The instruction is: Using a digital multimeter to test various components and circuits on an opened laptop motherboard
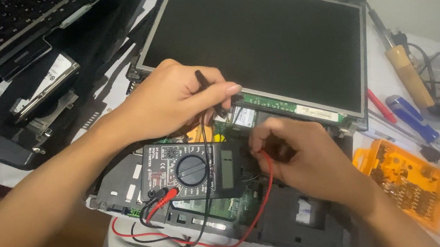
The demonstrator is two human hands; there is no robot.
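My left hand (178, 99) pinches a thin black test probe (208, 88) whose tip points down at the green circuit board (248, 116) under the screen's lower edge. In my right hand (296, 154) is a red test probe (266, 156), pressed to the opened laptop base (286, 216). A black multimeter (192, 173) with a round dial lies on that base between my forearms. Its red and black leads (163, 233) loop off the front edge. The bare laptop screen panel (260, 37) stands tilted behind my hands.
A removed keyboard and dark casing parts (28, 13) lie at the left, with a hard drive (50, 85) beside them. At the right are a wooden-handled soldering iron (410, 76), red and blue screwdrivers (413, 121), tangled cables and an orange bit case (409, 181).
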